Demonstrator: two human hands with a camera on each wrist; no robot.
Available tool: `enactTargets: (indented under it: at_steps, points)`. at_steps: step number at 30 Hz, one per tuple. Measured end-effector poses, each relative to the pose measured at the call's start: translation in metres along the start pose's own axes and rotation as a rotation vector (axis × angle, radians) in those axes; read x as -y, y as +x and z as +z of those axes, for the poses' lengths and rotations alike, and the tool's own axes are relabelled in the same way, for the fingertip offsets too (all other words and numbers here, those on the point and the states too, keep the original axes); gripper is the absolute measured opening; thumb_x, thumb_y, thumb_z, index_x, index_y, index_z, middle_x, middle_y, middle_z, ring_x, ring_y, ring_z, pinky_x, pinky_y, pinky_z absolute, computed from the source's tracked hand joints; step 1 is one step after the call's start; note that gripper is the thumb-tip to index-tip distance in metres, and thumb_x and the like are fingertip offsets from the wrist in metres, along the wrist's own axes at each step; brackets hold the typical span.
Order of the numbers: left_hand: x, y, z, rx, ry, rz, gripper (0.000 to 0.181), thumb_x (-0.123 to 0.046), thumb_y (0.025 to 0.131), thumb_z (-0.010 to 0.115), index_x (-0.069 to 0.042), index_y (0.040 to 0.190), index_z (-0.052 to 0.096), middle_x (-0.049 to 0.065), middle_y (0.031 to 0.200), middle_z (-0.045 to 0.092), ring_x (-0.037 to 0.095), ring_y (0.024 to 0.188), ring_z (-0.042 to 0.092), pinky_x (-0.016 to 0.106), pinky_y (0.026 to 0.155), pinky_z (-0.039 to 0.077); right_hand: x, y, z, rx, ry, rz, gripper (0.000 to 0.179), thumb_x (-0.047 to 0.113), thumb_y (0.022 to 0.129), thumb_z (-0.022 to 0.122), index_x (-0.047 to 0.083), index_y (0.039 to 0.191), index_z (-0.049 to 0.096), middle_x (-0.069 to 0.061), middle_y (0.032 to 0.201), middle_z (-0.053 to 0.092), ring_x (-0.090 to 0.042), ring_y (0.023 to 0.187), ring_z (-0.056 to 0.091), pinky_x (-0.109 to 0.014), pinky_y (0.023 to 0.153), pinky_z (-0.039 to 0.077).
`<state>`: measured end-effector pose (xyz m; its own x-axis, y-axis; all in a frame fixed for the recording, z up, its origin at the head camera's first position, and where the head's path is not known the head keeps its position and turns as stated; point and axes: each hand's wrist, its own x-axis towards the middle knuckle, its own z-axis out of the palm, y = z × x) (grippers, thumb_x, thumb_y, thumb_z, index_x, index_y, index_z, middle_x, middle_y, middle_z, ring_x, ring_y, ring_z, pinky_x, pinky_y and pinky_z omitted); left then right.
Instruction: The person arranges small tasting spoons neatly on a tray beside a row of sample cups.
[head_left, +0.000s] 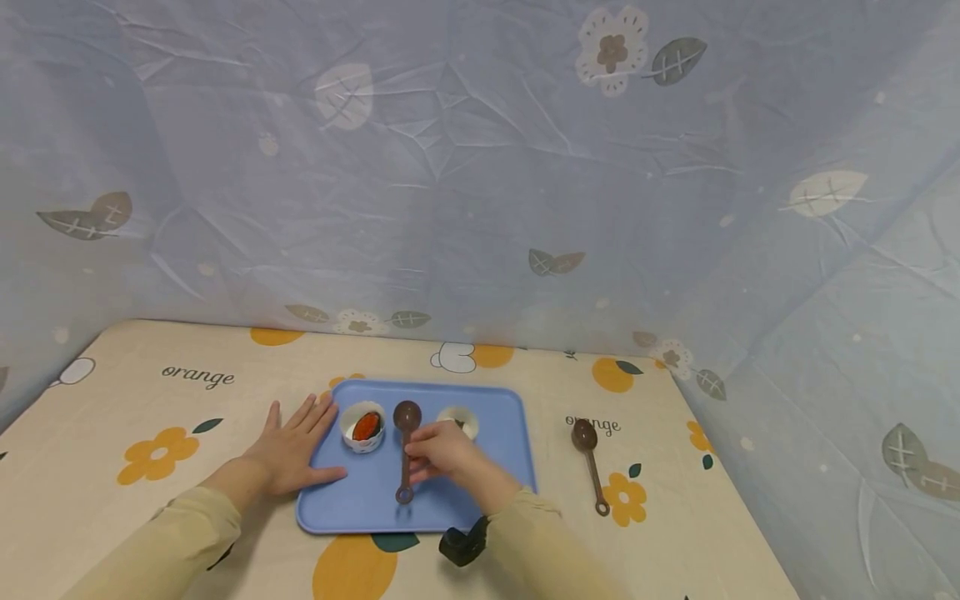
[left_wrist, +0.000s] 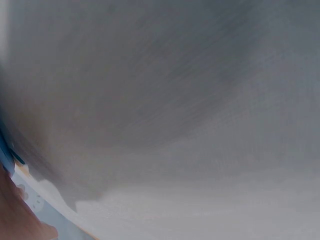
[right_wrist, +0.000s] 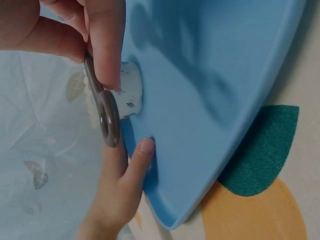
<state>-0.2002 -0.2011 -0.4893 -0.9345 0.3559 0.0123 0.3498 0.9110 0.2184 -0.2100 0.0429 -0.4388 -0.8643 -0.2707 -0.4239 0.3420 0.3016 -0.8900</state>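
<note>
My right hand [head_left: 450, 454] pinches the handle of a brown spoon [head_left: 407, 415] above the blue tray [head_left: 375, 508]. Its round bowl points away from me, and the ring at the handle's end [right_wrist: 111, 122] faces the near side. A shadow of the spoon falls on the tray in the right wrist view. With fingers spread, my left hand [head_left: 292, 450] rests at the tray's left edge, thumb over the rim. A small white cup [head_left: 362, 442] holding an orange-red and dark piece stands left of the spoon. Another white cup [head_left: 465, 414] is partly hidden behind my right hand.
A second brown spoon [head_left: 590, 458] lies on the patterned tablecloth [head_left: 555, 500] to the right of the tray. A pale blue curtain [head_left: 450, 167] with leaf prints hangs behind the table and along its right side. The left wrist view is mostly a close grey surface.
</note>
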Motion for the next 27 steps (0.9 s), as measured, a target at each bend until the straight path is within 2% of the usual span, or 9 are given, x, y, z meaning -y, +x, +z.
enactTargets:
  at_steps: [7, 14, 27]
  points:
    - [-0.005, -0.001, -0.005, 0.004, -0.006, 0.000, 0.102, -0.069, 0.076, 0.054, 0.003, 0.143, 0.028, 0.023, 0.152, 0.024, 0.044, 0.139, 0.019, 0.073, 0.104, 0.004, -0.005, 0.003, 0.006, -0.022, -0.008, 0.011, 0.021, -0.003, 0.087, 0.056, -0.010, 0.106, 0.059, -0.004, 0.070, 0.054, -0.011, 0.055, 0.054, -0.034, 0.061, 0.058]
    - [-0.009, -0.003, -0.009, 0.004, 0.015, -0.003, 0.100, -0.067, 0.076, 0.055, 0.004, 0.142, 0.029, 0.023, 0.151, 0.025, 0.044, 0.139, 0.020, 0.073, 0.104, 0.006, -0.010, 0.006, 0.013, -0.049, -0.014, 0.011, 0.014, -0.003, 0.086, 0.057, -0.008, 0.100, 0.060, -0.005, 0.065, 0.053, -0.012, 0.051, 0.054, -0.036, 0.061, 0.058]
    - [-0.012, -0.004, -0.012, 0.008, 0.016, -0.007, 0.100, -0.067, 0.076, 0.056, 0.003, 0.142, 0.030, 0.023, 0.151, 0.026, 0.044, 0.139, 0.021, 0.073, 0.104, 0.007, -0.015, 0.006, 0.017, -0.051, -0.025, 0.010, 0.014, -0.004, 0.087, 0.055, -0.009, 0.099, 0.059, -0.005, 0.063, 0.054, -0.011, 0.051, 0.055, -0.036, 0.060, 0.058]
